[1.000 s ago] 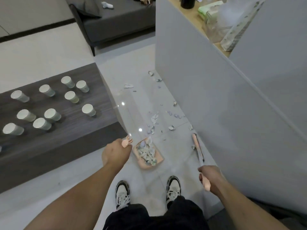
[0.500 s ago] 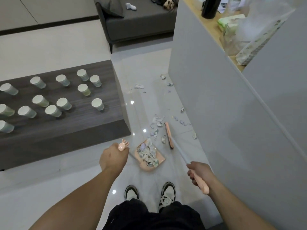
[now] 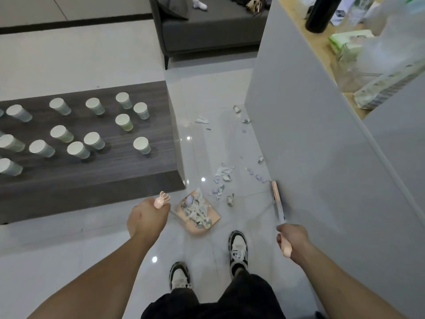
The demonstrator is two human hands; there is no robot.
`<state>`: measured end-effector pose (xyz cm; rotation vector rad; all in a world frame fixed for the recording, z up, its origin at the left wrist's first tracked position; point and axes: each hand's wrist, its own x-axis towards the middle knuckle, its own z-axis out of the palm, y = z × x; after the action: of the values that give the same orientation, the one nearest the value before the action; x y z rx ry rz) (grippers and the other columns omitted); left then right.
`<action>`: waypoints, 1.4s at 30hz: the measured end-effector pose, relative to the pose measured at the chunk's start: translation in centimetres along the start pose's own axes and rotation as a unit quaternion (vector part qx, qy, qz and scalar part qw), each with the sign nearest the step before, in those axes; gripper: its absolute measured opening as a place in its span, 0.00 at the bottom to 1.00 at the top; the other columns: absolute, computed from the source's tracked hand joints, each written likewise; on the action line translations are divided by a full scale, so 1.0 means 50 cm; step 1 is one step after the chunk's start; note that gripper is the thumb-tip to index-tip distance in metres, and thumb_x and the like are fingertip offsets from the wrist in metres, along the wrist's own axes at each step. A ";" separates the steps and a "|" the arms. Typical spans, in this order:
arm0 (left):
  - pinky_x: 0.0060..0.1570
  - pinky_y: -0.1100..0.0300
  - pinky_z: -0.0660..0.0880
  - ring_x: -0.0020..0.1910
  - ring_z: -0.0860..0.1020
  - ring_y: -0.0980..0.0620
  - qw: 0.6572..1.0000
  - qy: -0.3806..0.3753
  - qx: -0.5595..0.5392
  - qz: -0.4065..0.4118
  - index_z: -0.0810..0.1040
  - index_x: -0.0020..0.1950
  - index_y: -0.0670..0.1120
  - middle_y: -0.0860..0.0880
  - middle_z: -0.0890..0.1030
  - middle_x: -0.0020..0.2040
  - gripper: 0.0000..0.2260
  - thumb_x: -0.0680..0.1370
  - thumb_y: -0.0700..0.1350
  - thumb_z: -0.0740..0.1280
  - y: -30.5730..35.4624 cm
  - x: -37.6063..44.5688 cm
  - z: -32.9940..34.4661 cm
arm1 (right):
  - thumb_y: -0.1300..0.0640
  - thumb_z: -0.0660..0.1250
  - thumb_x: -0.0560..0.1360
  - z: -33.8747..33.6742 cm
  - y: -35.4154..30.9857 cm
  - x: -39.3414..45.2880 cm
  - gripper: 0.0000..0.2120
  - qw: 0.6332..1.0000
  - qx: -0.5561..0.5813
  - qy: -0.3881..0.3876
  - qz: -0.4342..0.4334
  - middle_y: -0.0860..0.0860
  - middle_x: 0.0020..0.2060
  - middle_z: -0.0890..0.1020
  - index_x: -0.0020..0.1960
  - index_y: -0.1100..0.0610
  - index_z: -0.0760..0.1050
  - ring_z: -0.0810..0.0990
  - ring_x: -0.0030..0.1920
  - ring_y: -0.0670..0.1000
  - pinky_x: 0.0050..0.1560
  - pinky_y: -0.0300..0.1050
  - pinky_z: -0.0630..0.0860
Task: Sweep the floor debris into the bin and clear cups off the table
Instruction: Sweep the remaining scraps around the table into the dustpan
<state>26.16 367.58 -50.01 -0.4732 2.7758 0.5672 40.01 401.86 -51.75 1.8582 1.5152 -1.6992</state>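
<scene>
My left hand [image 3: 147, 217] grips the pink handle of a long-handled dustpan [image 3: 198, 214], which rests on the floor in front of my feet and holds a heap of paper scraps. My right hand [image 3: 291, 238] grips the pink handle of a broom, whose head [image 3: 275, 192] sits on the floor against the grey wall. Loose paper scraps [image 3: 222, 178] lie scattered on the tiles between the pan and the broom head and further ahead. Several white paper cups [image 3: 142, 145] stand on the dark low table [image 3: 128, 173] to my left.
A tall grey partition [image 3: 310, 146] runs along my right, with a shelf of bottles and bags behind it. A dark sofa [image 3: 207, 26] stands at the end of the aisle. The low table's corner lies close to the dustpan. My shoes [image 3: 238, 247] stand just behind the pan.
The broom head swung from mid-aisle by the dustpan out to the right, against the partition. The dustpan and my left hand stayed in place.
</scene>
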 end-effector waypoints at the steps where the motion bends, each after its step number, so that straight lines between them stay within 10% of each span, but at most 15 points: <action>1: 0.29 0.61 0.64 0.31 0.75 0.50 1.000 0.004 -0.007 -0.011 0.76 0.36 0.51 0.50 0.78 0.31 0.14 0.74 0.59 0.65 0.010 0.004 0.008 | 0.70 0.64 0.77 0.001 -0.011 0.018 0.03 1.000 0.002 -0.004 -0.003 0.59 0.33 0.73 0.44 0.66 0.72 0.71 0.26 0.53 0.26 0.41 0.69; 12: 0.28 0.61 0.61 0.29 0.71 0.52 0.999 0.032 -0.010 -0.031 0.71 0.33 0.50 0.52 0.74 0.29 0.16 0.73 0.59 0.65 0.188 0.028 0.076 | 0.69 0.64 0.75 0.042 -0.125 0.081 0.09 0.986 -0.111 -0.124 -0.008 0.56 0.26 0.70 0.38 0.61 0.68 0.66 0.18 0.50 0.21 0.37 0.63; 16: 0.32 0.58 0.65 0.34 0.74 0.43 1.000 0.007 0.003 -0.022 0.72 0.35 0.48 0.51 0.74 0.31 0.14 0.72 0.57 0.63 0.225 0.046 0.084 | 0.65 0.66 0.75 0.032 -0.163 0.076 0.01 0.980 -0.133 -0.146 -0.007 0.57 0.26 0.72 0.46 0.63 0.76 0.67 0.21 0.51 0.23 0.39 0.62; 42: 0.31 0.59 0.64 0.33 0.74 0.48 0.999 0.026 0.016 -0.014 0.71 0.37 0.54 0.54 0.74 0.31 0.10 0.73 0.58 0.62 0.186 0.051 0.084 | 0.61 0.68 0.76 0.206 -0.282 0.235 0.28 0.883 -0.405 -0.176 -0.160 0.57 0.50 0.79 0.75 0.55 0.68 0.78 0.27 0.52 0.22 0.37 0.70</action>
<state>21.27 376.78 -51.47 -0.5256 2.8173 0.5099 20.67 407.06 -58.24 0.8602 1.9983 -1.1101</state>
